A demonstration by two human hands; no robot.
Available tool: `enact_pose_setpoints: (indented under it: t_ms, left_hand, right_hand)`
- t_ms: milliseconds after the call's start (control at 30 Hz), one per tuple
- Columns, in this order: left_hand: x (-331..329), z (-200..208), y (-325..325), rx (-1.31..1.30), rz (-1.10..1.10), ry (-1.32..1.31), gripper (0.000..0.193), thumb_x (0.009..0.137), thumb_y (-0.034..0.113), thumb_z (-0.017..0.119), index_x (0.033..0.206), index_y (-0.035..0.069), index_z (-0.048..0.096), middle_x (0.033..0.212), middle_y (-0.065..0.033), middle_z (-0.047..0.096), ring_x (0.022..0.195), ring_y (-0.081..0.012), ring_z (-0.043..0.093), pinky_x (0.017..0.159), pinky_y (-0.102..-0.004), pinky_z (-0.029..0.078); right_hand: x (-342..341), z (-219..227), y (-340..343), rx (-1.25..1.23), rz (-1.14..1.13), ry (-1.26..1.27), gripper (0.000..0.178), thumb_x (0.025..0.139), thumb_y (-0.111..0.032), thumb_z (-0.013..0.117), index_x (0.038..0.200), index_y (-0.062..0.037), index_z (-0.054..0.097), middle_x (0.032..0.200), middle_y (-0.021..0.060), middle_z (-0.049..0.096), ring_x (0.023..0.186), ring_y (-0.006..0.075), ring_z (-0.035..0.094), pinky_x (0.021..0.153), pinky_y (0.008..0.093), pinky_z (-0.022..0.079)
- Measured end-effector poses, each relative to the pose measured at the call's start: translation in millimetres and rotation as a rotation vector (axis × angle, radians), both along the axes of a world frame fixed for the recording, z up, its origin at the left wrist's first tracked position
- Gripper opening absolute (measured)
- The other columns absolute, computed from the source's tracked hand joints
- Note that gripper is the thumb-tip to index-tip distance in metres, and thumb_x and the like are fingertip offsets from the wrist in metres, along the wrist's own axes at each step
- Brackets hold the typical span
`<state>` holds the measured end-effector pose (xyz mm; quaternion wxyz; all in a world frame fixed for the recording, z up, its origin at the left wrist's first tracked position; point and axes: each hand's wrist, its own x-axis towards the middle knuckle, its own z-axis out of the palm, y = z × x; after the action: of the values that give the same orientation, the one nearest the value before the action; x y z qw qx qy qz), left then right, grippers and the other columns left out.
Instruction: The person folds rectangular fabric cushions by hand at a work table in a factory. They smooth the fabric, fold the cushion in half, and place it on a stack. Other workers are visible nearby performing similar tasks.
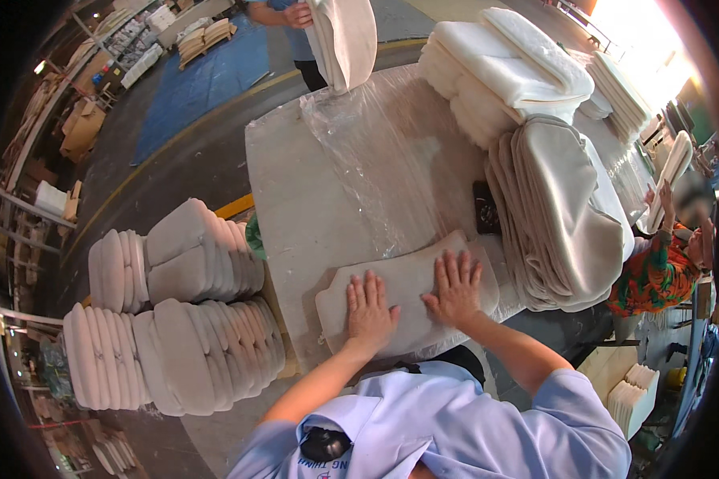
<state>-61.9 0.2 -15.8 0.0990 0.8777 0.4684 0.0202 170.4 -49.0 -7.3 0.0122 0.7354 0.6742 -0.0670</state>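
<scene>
A pale beige cushion-shaped fabric piece (411,291) lies flat at the near edge of the table, with notched left corners. My left hand (371,316) rests palm down on its left part, fingers stretched out. On its right part my right hand (457,292) lies flat too, fingers spread and thumb out to the left. Neither hand grips anything. To the right of my right hand leans a thick stack of similar beige fabric pieces (539,211). A small dark flat object (485,207) sits against that stack's left side.
Clear plastic sheeting (375,164) covers part of the grey table (287,191). Folded white fluffy batting (503,72) is piled at the far right. Beige padded stacks (208,351) stand left of the table. Across it a person holds a beige piece (347,40); another person (655,271) works at right.
</scene>
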Motion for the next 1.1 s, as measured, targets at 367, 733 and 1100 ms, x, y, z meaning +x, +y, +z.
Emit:
enact_pose_setpoints:
  t_ms: [367,733,1100]
  left_hand:
    - [19.5,-16.8,17.3,0.085,0.013,-0.060,0.077,0.104,0.046,0.053,0.158,-0.008,0.042,0.164,-0.0281,0.042,0.155,-0.0483,0.032,0.130,-0.0587,0.019]
    - [20.4,4.5,28.5,-0.057,0.086,-0.302,0.060,0.104,0.034,0.054,0.151,-0.004,0.050,0.160,-0.0255,0.046,0.156,-0.0442,0.032,0.129,-0.0589,0.020]
    - [-68.0,37.2,-29.6,-0.080,0.873,-0.491,0.077,0.089,0.043,0.081,0.149,0.002,0.054,0.147,-0.0264,0.058,0.141,-0.0455,0.052,0.115,-0.0554,0.044]
  right_hand:
    - [-27.9,10.7,10.7,-0.129,0.180,0.156,0.098,0.099,-0.068,0.049,0.169,-0.0038,0.026,0.179,0.0228,0.010,0.164,0.0492,-0.003,0.127,0.0707,-0.001]
    - [-37.8,18.8,5.5,-0.147,0.161,0.077,0.096,0.099,-0.062,0.051,0.169,-0.0008,0.025,0.178,0.0257,0.007,0.164,0.0499,-0.006,0.126,0.0699,-0.003]
    - [-24.7,17.4,-1.8,-0.090,0.175,0.122,0.097,0.101,-0.066,0.045,0.167,0.0025,0.028,0.177,0.0287,0.011,0.163,0.0513,0.000,0.126,0.0701,-0.002]
